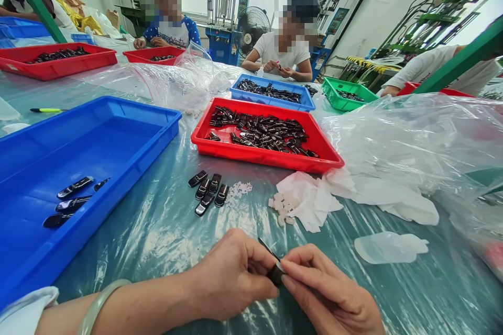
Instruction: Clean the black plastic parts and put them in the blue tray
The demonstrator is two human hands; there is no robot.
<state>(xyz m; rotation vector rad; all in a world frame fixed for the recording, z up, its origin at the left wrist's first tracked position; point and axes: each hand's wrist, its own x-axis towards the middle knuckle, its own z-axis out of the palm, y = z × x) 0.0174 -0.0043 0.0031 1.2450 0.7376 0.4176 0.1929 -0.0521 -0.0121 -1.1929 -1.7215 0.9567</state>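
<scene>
Near the front edge of the view, my left hand (231,277) grips a small glossy black clip-like part (276,275) between thumb and fingers. A thin dark strip of it sticks up past the fingertips. My right hand (330,293) meets it from the right, thumb and forefinger pinched together at the part's edge, over a tiny whitish piece (280,267). Several similar black parts (205,204) lie on the plastic-covered table ahead, beside a scatter of small clear bits (239,190). Thicker whitish pieces (283,206) sit beside a crumpled white tissue (310,200).
A blue tray (118,115) with a few black parts is at left. Ahead stands a red tray (267,156) full of them. A translucent bottle (389,247) lies at right, near bunched plastic sheeting (412,141). Several people sit across the table with more trays.
</scene>
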